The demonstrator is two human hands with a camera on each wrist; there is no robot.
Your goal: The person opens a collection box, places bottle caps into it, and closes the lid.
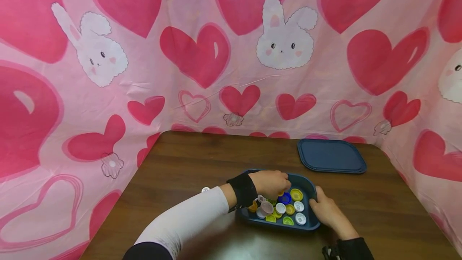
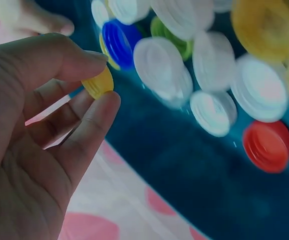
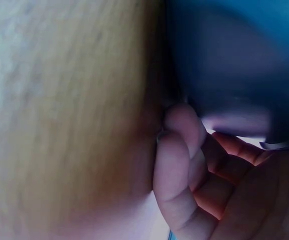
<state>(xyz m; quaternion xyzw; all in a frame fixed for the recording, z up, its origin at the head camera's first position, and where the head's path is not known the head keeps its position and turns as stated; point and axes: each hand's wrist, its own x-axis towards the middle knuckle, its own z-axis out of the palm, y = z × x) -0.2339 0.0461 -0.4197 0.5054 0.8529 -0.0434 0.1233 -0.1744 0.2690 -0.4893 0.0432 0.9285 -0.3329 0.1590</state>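
Note:
Between thumb and fingertip, my left hand [image 1: 270, 183] pinches a small yellow bottle cap [image 2: 100, 84], held over the far part of a dark blue tray [image 1: 307, 196]. Many loose plastic caps lie in the tray, among them a blue cap [image 1: 284, 198], a white cap [image 1: 300, 219], a large yellow cap [image 1: 296, 194] and a red cap [image 2: 268, 146]. My right hand [image 1: 326, 208] grips the tray's right end, its thumb at the rim. In the right wrist view its curled fingers [image 3: 172, 165] are under the tray's side. My left forearm and wrist hide part of the tray's left side.
A flat dark blue lid or tray [image 1: 331, 155] lies at the back right of the brown wooden table [image 1: 202, 155]. One white cap [image 1: 205, 189] is on the table left of the tray. Pink heart-and-rabbit cloth [image 1: 245, 75] hangs around the table.

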